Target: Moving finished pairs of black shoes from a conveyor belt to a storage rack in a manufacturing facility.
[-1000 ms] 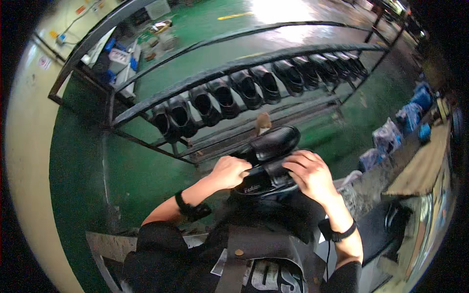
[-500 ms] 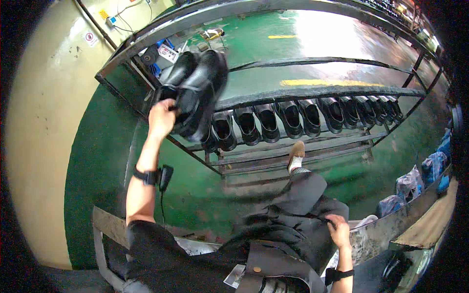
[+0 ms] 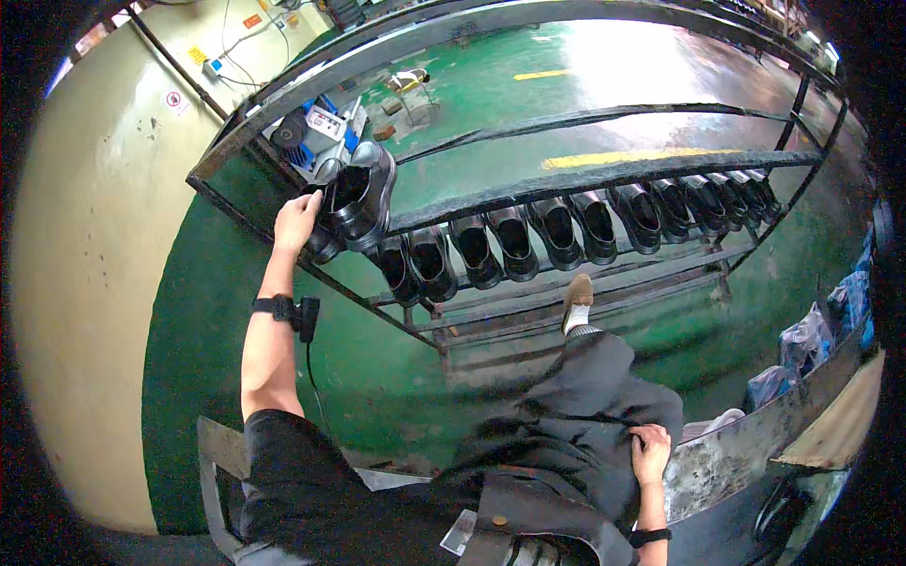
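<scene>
My left hand (image 3: pixel 296 223), arm stretched toward the rack's left end, is closed on the heel side of a pair of black shoes. The nearer shoe (image 3: pixel 363 203) has its toe pointing away and a dark opening; its mate is partly hidden behind it and my fingers. The pair is at the end of a row of black shoes (image 3: pixel 514 241), whose heels face me on the dark metal rack (image 3: pixel 604 174). My right hand (image 3: pixel 651 453) lies on my dark-trousered thigh, fingers loosely bent, with nothing seen in it.
The rack's upper bar (image 3: pixel 453 33) runs across beyond the shoes. Behind its left end stands blue and white equipment (image 3: pixel 321 127), with a small stool (image 3: pixel 411 85) farther off. A pale wall (image 3: pixel 104 283) rises at left. Plastic-wrapped blue items (image 3: pixel 807 340) lie at right beside a metal-edged bench (image 3: pixel 727 472).
My left hand has lowered the pair of shoes toward the rack's left end, and they now sit at the row's end. My right hand stays on my thigh, its fingers settled flatter.
</scene>
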The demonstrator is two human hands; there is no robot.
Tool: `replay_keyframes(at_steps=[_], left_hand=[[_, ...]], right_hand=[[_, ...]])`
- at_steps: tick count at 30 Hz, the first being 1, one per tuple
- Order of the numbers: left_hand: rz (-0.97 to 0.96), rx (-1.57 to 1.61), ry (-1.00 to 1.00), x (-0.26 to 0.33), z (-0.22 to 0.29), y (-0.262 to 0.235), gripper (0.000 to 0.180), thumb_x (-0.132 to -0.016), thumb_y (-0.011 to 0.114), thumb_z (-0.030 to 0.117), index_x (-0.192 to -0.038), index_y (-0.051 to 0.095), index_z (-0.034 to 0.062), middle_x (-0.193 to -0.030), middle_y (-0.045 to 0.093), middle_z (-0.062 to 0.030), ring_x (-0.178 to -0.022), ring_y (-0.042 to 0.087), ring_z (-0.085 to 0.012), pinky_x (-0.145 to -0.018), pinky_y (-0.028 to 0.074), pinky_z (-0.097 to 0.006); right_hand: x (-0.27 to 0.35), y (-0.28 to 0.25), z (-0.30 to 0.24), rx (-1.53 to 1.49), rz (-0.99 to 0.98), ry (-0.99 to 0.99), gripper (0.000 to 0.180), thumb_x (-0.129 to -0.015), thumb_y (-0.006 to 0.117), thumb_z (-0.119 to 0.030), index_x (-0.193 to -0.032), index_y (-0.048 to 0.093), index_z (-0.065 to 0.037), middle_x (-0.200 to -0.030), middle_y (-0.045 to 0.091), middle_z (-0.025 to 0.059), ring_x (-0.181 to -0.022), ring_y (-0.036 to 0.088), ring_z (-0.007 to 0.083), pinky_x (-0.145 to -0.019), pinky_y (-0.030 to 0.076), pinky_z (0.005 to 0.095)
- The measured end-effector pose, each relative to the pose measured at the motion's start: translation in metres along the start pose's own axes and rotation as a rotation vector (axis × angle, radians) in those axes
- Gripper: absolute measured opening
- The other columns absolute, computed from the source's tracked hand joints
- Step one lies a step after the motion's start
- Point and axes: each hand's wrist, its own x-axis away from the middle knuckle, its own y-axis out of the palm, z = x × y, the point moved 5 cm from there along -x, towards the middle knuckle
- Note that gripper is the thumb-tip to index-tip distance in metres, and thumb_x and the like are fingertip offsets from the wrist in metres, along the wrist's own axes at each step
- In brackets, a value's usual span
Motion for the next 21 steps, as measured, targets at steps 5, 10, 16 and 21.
replay_keyframes(at_steps=[5,10,16,21], left_hand=[[-0.063,0.057,0.186,0.045,0.001,-0.006,0.043,-0.081,0.064,0.031,-0.12,0.059,0.0122,-0.101,0.066,-0.0165,-0.09,0.064,-0.024,-0.081,0.047,-0.033],[-0.081,-0.021,0.152,0.043,-0.003,-0.013,0.05,-0.079,0.067,0.029,-0.125,0.054,0.0127,-0.108,0.062,-0.0129,-0.101,0.058,-0.0274,-0.089,0.044,-0.035],[0.154,-0.297,0.373,0.049,0.028,-0.002,0.052,-0.075,0.062,0.019,-0.126,0.051,0.0131,-0.122,0.053,-0.011,-0.117,0.046,-0.0292,-0.097,0.037,-0.045],[0.043,-0.019,0.547,0.066,0.081,0.016,0.05,-0.073,0.064,0.008,-0.121,0.052,0.0078,-0.109,0.057,-0.0127,-0.105,0.052,-0.0312,-0.09,0.043,-0.039]], right_hand=[[0.0,0.002,0.001,-0.003,-0.027,0.023,0.015,-0.069,0.065,-0.005,-0.082,0.068,-0.011,-0.086,0.066,0.0057,-0.094,0.058,0.0254,-0.081,0.041,0.0371],[0.002,0.006,0.005,0.0,-0.02,0.009,0.015,-0.069,0.065,-0.005,-0.082,0.068,-0.011,-0.087,0.066,0.0057,-0.094,0.058,0.0246,-0.08,0.041,0.037],[0.0,0.001,0.0,0.012,-0.01,0.011,0.014,-0.069,0.065,-0.005,-0.081,0.068,-0.011,-0.086,0.066,0.0052,-0.095,0.058,0.0242,-0.081,0.041,0.0366],[0.002,0.003,0.0,0.015,-0.028,0.001,0.014,-0.069,0.065,-0.006,-0.082,0.068,-0.011,-0.086,0.066,0.005,-0.094,0.058,0.0247,-0.081,0.041,0.0372]])
